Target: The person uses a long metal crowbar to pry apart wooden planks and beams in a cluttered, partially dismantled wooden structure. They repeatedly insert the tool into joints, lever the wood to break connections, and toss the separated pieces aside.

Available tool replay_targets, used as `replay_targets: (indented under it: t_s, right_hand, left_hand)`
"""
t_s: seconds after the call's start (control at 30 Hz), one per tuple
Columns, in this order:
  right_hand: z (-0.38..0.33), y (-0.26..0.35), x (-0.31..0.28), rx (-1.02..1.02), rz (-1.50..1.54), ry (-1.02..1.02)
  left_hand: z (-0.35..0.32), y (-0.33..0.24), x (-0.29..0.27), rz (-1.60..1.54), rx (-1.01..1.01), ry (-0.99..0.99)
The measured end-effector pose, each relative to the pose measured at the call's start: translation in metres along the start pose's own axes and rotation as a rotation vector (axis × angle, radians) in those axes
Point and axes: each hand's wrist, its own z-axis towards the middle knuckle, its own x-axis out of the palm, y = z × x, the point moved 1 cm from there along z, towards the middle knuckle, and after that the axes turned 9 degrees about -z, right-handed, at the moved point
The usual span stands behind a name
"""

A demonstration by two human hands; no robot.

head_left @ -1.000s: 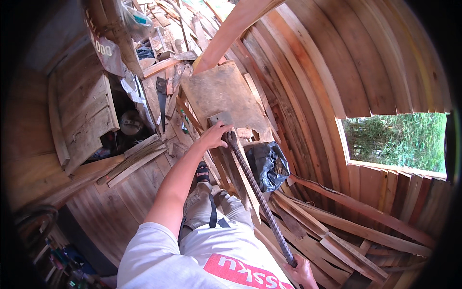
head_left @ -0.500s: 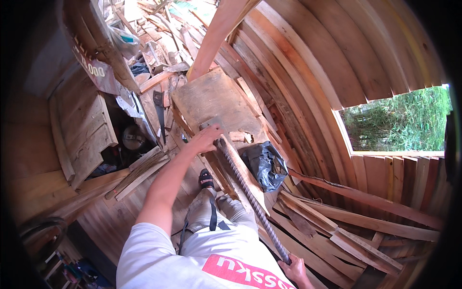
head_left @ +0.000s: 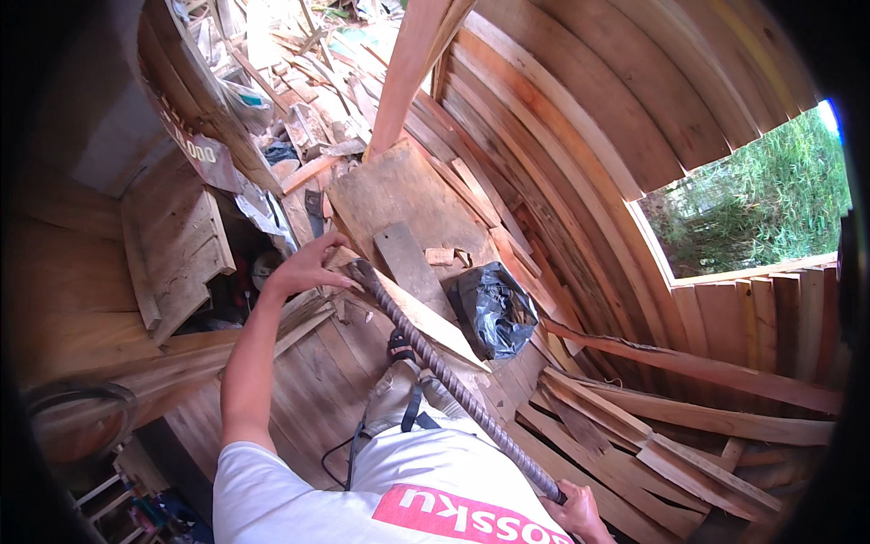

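My left hand is curved around the upper end of a pale wooden board, fingers over the far side and thumb near the tip of a ribbed steel bar. The bar lies slantwise along the board, from that tip down to the lower right. At its lower end my right hand is wrapped around it. A dark flat plate rests on the worn wooden bench just beyond the board. Part of my left grip is hidden behind the board's end.
A black plastic bag sits at the bench's right end, beside a small wood offcut. A handsaw lies left of the bench. Long planks are piled at right, under the window opening. Scrap wood covers the far ground.
My left hand has moved left, off the dark plate, and the upper ends of the board and bar have swung left with it. The plate stays on the bench. My right hand keeps its grip.
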Motion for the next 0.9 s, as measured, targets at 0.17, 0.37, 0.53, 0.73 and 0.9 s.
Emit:
replay_targets:
  t_s: [0.17,0.37,0.53,0.73,0.9]
  right_hand:
    - [0.019,-0.022,-0.005,-0.087,0.028,0.047]
    - [0.048,-0.013,-0.014,-0.177,0.026,-0.014]
    - [0.067,0.021,-0.014,-0.101,0.004,0.002]
    - [0.071,0.058,-0.016,0.116,-0.010,0.097]
    - [0.077,0.095,-0.031,0.203,-0.071,0.123]
  left_hand:
    - [-0.077,-0.074,-0.066,0.102,0.188,-0.230]
    - [-0.104,-0.118,-0.102,0.003,0.417,-0.676]
    - [-0.009,0.033,-0.070,-0.340,0.339,-1.035]
    - [0.122,0.134,0.029,-0.447,0.106,-1.325]
    - [0.160,0.165,0.059,-0.503,0.034,-1.250]
